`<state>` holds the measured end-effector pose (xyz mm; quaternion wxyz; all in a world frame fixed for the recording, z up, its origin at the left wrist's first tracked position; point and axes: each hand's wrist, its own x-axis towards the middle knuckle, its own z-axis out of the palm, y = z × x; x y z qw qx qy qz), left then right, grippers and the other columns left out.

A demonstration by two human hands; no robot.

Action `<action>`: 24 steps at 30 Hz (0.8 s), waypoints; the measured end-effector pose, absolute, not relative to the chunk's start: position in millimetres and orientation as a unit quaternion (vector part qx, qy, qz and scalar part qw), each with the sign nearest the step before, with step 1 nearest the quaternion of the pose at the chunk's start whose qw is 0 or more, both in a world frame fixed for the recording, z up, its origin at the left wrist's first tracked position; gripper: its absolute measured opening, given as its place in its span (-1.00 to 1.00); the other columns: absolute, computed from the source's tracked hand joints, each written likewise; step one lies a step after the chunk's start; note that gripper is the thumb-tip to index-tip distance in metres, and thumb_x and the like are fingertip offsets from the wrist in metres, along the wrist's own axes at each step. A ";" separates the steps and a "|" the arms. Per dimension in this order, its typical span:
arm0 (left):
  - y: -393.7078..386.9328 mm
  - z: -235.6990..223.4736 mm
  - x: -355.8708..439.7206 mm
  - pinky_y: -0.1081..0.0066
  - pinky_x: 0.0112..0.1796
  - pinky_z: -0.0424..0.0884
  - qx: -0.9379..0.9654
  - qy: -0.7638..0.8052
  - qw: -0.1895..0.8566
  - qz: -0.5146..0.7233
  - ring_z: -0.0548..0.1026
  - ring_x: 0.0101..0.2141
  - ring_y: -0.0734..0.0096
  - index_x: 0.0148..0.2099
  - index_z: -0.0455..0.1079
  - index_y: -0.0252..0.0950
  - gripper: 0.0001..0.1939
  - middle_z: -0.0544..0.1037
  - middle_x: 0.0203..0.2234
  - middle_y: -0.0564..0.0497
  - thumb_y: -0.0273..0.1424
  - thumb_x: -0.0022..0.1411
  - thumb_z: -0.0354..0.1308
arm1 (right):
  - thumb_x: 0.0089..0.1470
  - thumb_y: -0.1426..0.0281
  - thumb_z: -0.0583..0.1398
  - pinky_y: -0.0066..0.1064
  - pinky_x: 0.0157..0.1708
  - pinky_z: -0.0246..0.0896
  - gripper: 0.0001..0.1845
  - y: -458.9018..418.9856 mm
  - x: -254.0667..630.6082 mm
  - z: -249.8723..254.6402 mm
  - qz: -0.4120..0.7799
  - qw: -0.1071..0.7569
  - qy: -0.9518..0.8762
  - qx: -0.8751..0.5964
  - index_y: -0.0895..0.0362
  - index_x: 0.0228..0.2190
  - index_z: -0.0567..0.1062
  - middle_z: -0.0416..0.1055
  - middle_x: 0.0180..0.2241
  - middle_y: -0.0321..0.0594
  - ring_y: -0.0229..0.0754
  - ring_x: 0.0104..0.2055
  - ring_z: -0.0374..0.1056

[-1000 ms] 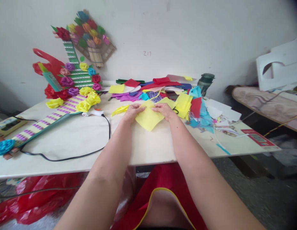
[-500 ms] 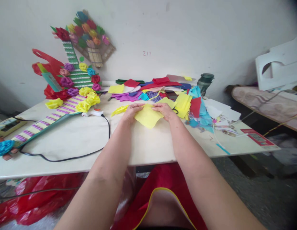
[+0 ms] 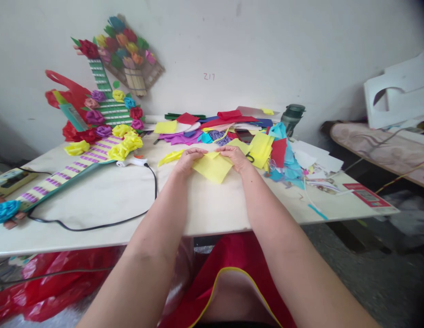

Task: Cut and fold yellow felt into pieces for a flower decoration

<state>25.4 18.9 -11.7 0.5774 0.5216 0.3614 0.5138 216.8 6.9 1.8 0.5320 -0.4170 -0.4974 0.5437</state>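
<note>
Between my hands, above the middle of the white table [image 3: 212,214], is a sheet of yellow crepe paper [image 3: 214,169]. My left hand [image 3: 190,159] pinches its left upper edge, and my right hand [image 3: 233,156] pinches the upper right edge. A small flap at the top of the sheet is folded over. Just left of my left hand lies a twisted yellow paper piece [image 3: 170,157]. Close behind my right hand are a stack of yellow paper [image 3: 261,149] and the dark handle of what looks like scissors [image 3: 250,157].
A white glue gun [image 3: 131,161] with a black cord lies left, beside a striped board [image 3: 70,171] bearing paper flowers. Coloured paper [image 3: 229,120] is heaped along the wall. A dark bottle [image 3: 292,119] stands at the back right, near blue paper scraps [image 3: 292,168].
The yellow sheet has turned slightly and its top edge now shows a folded flap. My right hand has shifted a little left along the edge.
</note>
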 end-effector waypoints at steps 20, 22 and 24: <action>13.6 -8.3 26.9 0.41 -0.42 0.37 0.537 0.344 0.568 0.520 0.48 -0.54 0.41 -0.24 0.48 -0.33 -0.52 0.56 -0.54 0.04 -0.32 -0.32 0.38 | -0.10 0.38 0.17 -0.30 -0.20 0.33 -0.64 10.7 218.2 -0.5 0.560 0.518 -0.506 -0.403 0.15 -0.21 0.58 0.58 -0.38 -0.22 -0.13 -0.28 0.47; 13.8 -8.4 26.8 0.41 -0.41 0.37 0.549 0.346 0.559 0.516 0.48 -0.53 0.41 -0.21 0.48 -0.33 -0.51 0.55 -0.55 0.05 -0.31 -0.30 0.38 | -0.05 0.25 0.17 -0.27 -0.21 0.35 -0.65 12.0 219.2 -1.0 0.576 0.512 -0.489 -0.408 0.15 -0.25 0.59 0.57 -0.41 -0.18 -0.09 -0.28 0.48; 14.8 -9.0 26.7 0.41 -0.41 0.37 0.563 0.351 0.550 0.508 0.48 -0.53 0.40 -0.20 0.48 -0.34 -0.51 0.55 -0.56 0.05 -0.31 -0.29 0.37 | -0.03 0.10 0.17 -0.25 -0.23 0.36 -0.59 13.7 220.2 -2.7 0.579 0.501 -0.484 -0.424 0.15 -0.30 0.59 0.55 -0.44 -0.15 -0.07 -0.29 0.48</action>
